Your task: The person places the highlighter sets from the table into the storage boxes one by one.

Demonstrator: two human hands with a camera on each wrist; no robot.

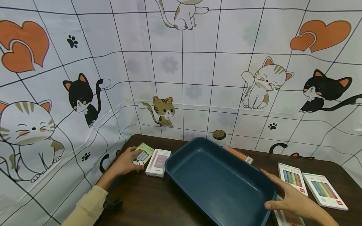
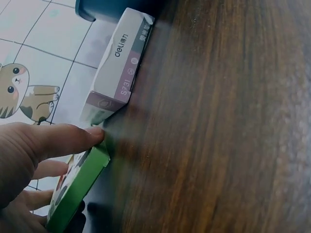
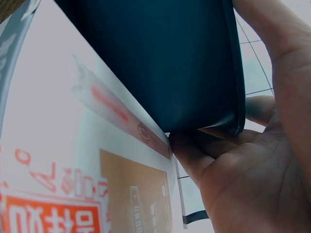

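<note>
In the head view my left hand (image 1: 127, 163) grips a small green box (image 1: 145, 153) with pale sticks pictured on its front. The left wrist view shows my thumb on one edge of that green box (image 2: 80, 194) and my fingers on its far side. My right hand (image 1: 285, 196) holds a dark blue plastic tray (image 1: 220, 179) by its right end, thumb at the near side and fingers round the rim. Nothing lies inside the tray. In the right wrist view a white printed box (image 3: 63, 126) stands close beside the tray wall (image 3: 184, 73).
A white and mauve box (image 1: 158, 163) lies between the green box and the tray. An orange box (image 1: 237, 153) shows partly behind the tray. Two white boxes with coloured sticks, one (image 1: 292, 177) beside another (image 1: 325, 190), lie at the right on the brown table (image 1: 141, 201). A cat-print curtain (image 1: 198, 69) hangs behind.
</note>
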